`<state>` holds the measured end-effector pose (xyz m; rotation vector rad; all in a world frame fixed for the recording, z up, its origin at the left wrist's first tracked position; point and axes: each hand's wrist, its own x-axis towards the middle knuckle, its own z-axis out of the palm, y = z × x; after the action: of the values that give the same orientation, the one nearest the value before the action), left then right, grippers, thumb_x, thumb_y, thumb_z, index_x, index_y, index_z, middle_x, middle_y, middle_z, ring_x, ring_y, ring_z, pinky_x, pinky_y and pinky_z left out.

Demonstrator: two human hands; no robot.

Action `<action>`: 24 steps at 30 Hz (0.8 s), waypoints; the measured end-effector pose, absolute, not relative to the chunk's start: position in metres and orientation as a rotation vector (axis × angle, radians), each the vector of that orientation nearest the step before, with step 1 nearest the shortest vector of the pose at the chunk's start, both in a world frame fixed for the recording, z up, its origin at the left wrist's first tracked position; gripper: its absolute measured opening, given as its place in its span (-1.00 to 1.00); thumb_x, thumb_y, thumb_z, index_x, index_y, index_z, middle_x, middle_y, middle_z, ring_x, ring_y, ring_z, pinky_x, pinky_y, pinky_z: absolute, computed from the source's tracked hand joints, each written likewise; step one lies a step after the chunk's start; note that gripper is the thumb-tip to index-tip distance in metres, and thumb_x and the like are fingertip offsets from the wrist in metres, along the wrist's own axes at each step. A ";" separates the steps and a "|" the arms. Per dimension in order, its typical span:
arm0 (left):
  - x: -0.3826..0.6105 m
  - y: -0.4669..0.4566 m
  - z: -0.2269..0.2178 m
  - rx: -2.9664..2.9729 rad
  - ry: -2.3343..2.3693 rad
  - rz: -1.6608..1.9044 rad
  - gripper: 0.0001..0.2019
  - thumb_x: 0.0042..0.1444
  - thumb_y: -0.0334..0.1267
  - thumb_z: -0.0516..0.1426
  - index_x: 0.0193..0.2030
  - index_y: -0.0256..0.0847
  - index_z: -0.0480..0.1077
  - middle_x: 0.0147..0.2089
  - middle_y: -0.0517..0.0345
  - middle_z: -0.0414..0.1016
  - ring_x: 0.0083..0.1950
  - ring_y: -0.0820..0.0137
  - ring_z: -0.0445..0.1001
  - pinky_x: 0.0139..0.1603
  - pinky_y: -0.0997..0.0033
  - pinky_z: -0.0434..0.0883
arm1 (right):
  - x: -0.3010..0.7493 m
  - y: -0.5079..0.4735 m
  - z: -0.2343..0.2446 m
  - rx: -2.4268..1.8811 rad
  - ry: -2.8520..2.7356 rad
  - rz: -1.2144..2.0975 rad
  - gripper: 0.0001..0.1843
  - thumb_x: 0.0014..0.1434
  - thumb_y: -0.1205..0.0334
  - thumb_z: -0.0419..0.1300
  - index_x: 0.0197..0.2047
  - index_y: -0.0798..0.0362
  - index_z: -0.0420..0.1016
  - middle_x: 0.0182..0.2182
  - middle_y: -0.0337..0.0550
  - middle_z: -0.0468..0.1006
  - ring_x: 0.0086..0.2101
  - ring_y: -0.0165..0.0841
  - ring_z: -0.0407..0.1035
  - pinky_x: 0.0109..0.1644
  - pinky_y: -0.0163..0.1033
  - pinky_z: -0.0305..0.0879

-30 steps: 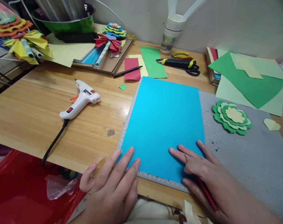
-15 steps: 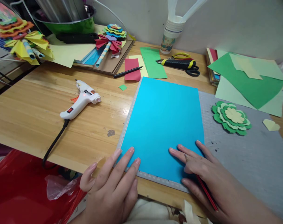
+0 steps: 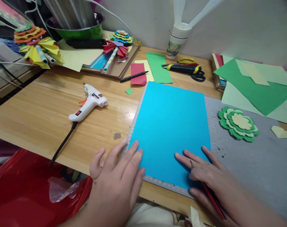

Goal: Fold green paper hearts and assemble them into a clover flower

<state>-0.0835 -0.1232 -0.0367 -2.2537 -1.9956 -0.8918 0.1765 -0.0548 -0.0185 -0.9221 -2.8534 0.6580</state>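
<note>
A bright blue sheet of paper (image 3: 169, 126) lies on a grey cutting mat (image 3: 252, 164) on the wooden desk. My left hand (image 3: 117, 179) lies flat with fingers stretched out, its fingertips on the sheet's near left corner. My right hand (image 3: 205, 176) rests on the near right corner, fingers extended over the paper, with a red pencil (image 3: 212, 198) held between its fingers and the pencil's tip poking up by the knuckles.
A white glue gun (image 3: 88, 104) with a black cord lies left of the mat. Behind the sheet are a black pen (image 3: 134, 76), coloured paper scraps, scissors (image 3: 188, 69) and a paper cup stack (image 3: 176, 42). A green paper flower (image 3: 239, 123) sits on the mat. A red bag (image 3: 27, 192) hangs below left.
The view has shifted a little, so everything sits slightly lower and to the right. My left hand has drawn its fingers closer together on the sheet's corner. The right hand stays put.
</note>
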 end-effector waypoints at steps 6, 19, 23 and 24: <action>-0.082 -0.123 -0.040 -2.198 -2.006 -0.892 -0.74 0.24 -0.22 0.14 0.04 -0.12 0.51 0.21 0.16 0.49 0.19 0.20 0.43 0.34 0.16 -0.08 | 0.178 -0.042 -0.003 -1.120 -2.508 1.074 -0.63 0.30 0.14 0.09 0.16 -0.25 0.25 0.16 -0.17 0.48 0.25 -0.12 0.22 0.21 0.10 0.33; -0.087 -0.121 -0.040 -2.205 -1.936 -0.822 -0.74 0.26 -0.22 0.10 -0.01 -0.17 0.54 0.13 0.08 0.55 0.05 0.16 0.50 -0.04 0.16 0.23 | 0.019 0.024 -0.005 -0.989 -1.254 2.300 -0.76 0.29 0.13 0.04 -0.23 0.08 0.46 -0.42 -0.22 0.39 -0.37 -0.40 0.39 -0.18 -0.26 0.39; -0.088 -0.122 -0.042 -2.203 -1.944 -0.794 -0.73 0.27 -0.18 0.08 0.00 -0.12 0.54 0.18 0.17 0.52 0.00 0.20 0.49 -0.13 0.16 0.21 | 0.023 0.033 -0.017 -0.802 -1.403 2.117 -0.67 0.33 -0.03 0.02 -0.08 0.01 0.43 -0.21 -0.14 0.45 -0.15 -0.34 0.40 0.06 -0.13 0.37; -0.088 -0.122 -0.042 -2.196 -1.947 -0.797 -0.73 0.27 -0.18 0.08 -0.01 -0.12 0.54 0.17 0.18 0.52 -0.01 0.21 0.49 -0.13 0.15 0.20 | 0.025 0.034 -0.020 -0.756 -1.465 2.043 -0.65 0.33 -0.06 0.02 -0.06 -0.01 0.44 -0.16 -0.13 0.44 -0.12 -0.34 0.38 0.07 -0.13 0.35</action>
<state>-0.0881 -0.1216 -0.0423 -2.1961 -1.9472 -0.7970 0.0251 0.0340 -0.0197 -0.7557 -1.4647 2.0428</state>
